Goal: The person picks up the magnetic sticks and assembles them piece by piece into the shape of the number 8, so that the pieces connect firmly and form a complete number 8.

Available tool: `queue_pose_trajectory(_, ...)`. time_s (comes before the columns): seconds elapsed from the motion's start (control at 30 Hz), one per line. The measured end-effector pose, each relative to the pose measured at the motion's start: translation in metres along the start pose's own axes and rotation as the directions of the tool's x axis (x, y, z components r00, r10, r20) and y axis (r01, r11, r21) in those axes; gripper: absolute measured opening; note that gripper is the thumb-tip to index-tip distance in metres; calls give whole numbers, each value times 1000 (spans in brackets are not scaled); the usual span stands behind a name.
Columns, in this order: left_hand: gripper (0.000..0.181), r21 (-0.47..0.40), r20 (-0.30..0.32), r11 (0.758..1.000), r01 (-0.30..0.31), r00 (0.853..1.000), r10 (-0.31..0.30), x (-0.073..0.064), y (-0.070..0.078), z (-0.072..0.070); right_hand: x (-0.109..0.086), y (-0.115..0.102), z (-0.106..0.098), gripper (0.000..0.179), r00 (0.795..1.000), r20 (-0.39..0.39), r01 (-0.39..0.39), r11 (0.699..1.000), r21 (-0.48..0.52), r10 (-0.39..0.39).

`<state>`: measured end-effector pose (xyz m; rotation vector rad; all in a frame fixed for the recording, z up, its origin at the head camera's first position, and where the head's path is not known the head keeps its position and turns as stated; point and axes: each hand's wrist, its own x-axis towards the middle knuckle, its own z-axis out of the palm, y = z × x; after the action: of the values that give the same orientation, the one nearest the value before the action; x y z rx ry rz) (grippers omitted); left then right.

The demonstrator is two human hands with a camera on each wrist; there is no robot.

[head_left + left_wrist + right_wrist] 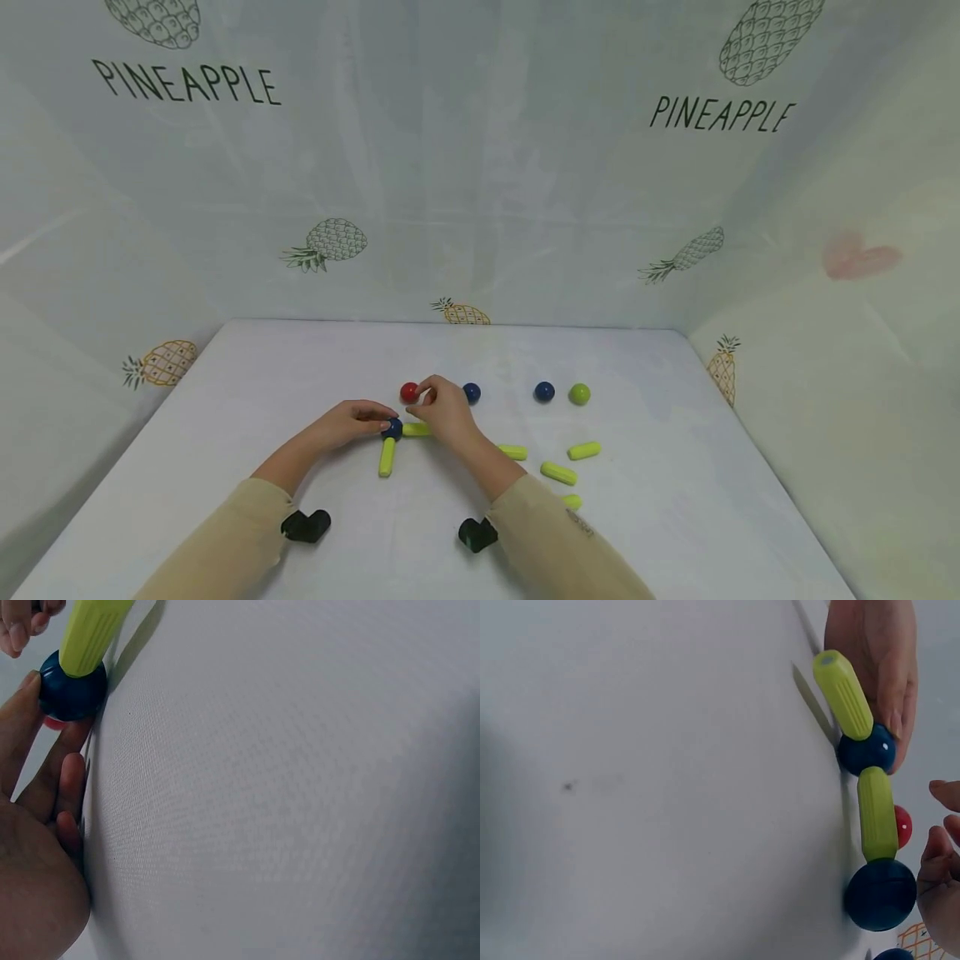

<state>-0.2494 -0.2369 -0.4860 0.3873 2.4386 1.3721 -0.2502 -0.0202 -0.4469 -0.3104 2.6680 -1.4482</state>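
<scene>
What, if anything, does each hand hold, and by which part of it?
The left hand pinches the blue ball touching two yellow-green sticks, by its rounded side; the right hand seems to hold nothing.

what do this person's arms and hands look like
Left hand and right hand are gloveless. The left sleeve and right sleeve are beige; the right one bears a small, unreadable dark marking. A dark, lobed piece sits beside each sleeve.

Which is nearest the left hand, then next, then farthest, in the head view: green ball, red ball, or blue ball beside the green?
1. Red ball: ahead-right of the left hand.
2. Blue ball: farther right.
3. Green ball: just right of that.
</scene>
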Motion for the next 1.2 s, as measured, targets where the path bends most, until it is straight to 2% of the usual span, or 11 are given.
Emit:
queue_pose_trajectory(0.2,33,-1,-2,1000,0,1000,0,-1,0,1,12,4,3,28,999,-14,-35,999,28,36)
queue_pose_trajectory(0.57,34,-4,-2,1000,-14,1000,14,0,-1,2,25,7,13,30,999,-31,-12,1000,5,12)
queue_pose_trajectory(0.83,33,0,-6,1000,-15,1000,15,-1,1,2,31,8,19,29,996,-40,-81,996,-47,79)
queue_pose_trajectory(1.2,32,0,-16,1000,-13,1000,13,-2,4,3,37,10,22,23,993,-41,-115,993,2,115)
